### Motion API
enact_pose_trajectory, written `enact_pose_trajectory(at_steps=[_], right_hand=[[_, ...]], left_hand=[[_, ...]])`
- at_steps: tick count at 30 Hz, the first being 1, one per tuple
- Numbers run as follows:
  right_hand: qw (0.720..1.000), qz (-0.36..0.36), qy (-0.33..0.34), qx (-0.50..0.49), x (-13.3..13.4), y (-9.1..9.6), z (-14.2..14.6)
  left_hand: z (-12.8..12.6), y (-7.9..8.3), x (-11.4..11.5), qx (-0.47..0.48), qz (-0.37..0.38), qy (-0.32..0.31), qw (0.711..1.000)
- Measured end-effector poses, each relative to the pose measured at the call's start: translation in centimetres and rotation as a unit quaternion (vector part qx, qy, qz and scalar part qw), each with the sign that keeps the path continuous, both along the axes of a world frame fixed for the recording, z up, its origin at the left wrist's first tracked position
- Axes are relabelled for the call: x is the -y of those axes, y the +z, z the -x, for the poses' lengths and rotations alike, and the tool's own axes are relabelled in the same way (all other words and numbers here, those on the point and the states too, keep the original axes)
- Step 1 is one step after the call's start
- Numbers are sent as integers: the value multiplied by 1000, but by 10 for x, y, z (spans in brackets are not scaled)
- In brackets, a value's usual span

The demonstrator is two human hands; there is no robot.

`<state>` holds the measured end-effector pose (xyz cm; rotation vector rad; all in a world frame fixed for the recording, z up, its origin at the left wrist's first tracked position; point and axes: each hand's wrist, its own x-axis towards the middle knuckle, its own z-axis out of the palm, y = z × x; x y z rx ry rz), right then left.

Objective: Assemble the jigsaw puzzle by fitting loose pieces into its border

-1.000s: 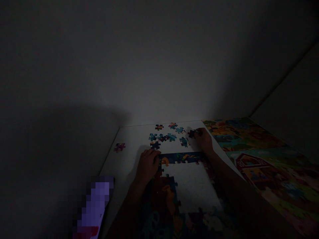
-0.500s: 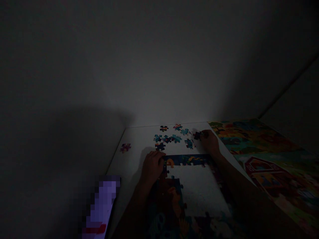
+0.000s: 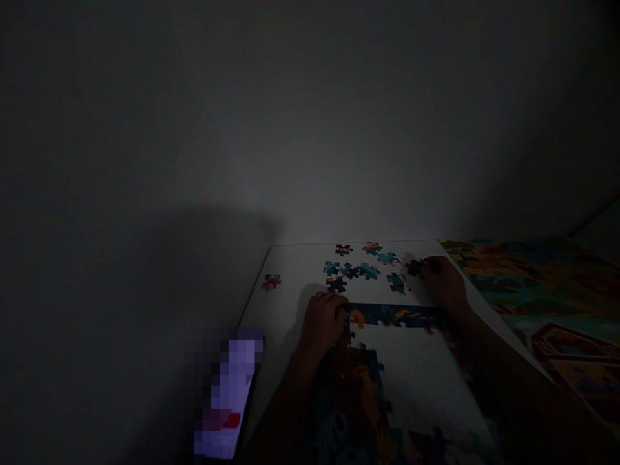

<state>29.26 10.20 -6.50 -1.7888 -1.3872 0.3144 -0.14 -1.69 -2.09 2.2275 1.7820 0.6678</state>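
My right hand (image 3: pixel 444 283) pinches a dark jigsaw piece (image 3: pixel 415 267) between thumb and fingers, at or just above the white tabletop. Beside the upper left corner of a partly assembled jigsaw puzzle (image 3: pixel 392 315), my left hand (image 3: pixel 323 321) rests with its fingers bent loosely over the edge, holding no loose piece. The puzzle has a dark blue border along its top, a filled left part and a bare white middle. A teal piece (image 3: pixel 397 283) lies left of my right hand. Dim light hides much of the puzzle's lower part and my forearms.
Several loose pieces, among them a teal one (image 3: pixel 369 270) and a dark blue one (image 3: pixel 336 284), lie beyond the puzzle. A pink-purple piece (image 3: pixel 271 282) sits apart at the left. A lit, pixelated screen (image 3: pixel 237 387) stands at the left edge. Colourful picture sheets (image 3: pixel 513 271) cover the right side.
The whole view has swung left, so the table and both hands appear farther right. My right hand keeps its pinch on the dark piece, and my left hand stays at the puzzle's corner.
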Motion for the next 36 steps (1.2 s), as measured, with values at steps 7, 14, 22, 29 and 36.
enact_pose_trajectory(at_steps=[7,14,22,29,36], right_hand=[[1000,1,2,-8,0,3,2],[1000,-7,4,-4,0,2,1],[1000,-13,3,14,-2,-2,0],[1000,-17,0,13,-1,0,1],[1000,-19,-3,-20,6,23,9]], left_hand=[[0,0,0,8,-2,-4,1000],[2,-2,-2,10,-4,-9,1000],[2,-4,-3,13,-15,-11,1000],[3,-9,-4,15,-19,-13,1000],[3,-7,-4,12,-16,-15,1000]])
